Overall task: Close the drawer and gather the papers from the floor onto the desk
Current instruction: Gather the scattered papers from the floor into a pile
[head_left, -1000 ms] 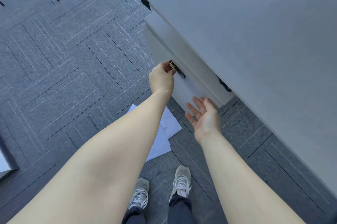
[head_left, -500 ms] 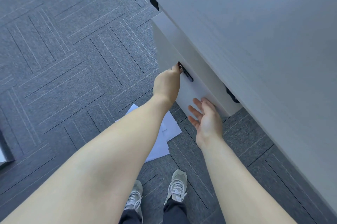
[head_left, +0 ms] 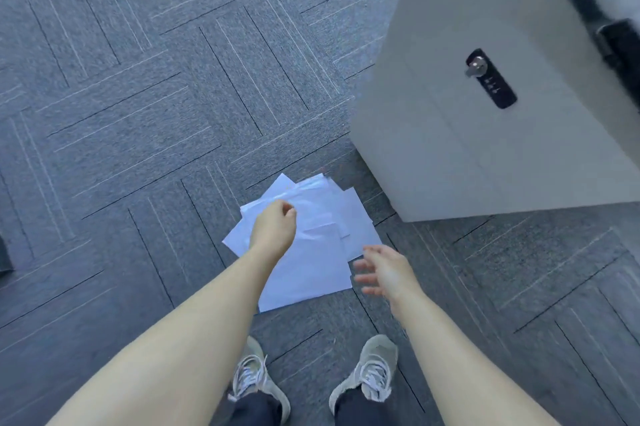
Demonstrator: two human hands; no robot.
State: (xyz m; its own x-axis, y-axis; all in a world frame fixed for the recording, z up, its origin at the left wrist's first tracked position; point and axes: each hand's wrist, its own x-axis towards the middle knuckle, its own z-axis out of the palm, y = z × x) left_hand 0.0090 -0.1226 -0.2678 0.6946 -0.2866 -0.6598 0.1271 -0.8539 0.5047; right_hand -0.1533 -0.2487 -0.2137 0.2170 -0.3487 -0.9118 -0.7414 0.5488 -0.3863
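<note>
Loose white paper sheets: overlapping on grey patterned carpet floor, centre. Pale grey drawer cabinet with black combination lock, at 2 o'clock, apparently shut. Left hand: grip loosely curled above the sheets. Right hand: fingers spread, blurred, empty.

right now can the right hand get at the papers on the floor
Probably yes: the right hand is open beside the papers' right edge, with nothing between them; only bare carpet surrounds the pile.

Grey carpet tiles with line pattern, two grey lace-up sneakers at bottom, dark trouser cuffs above them.
</note>
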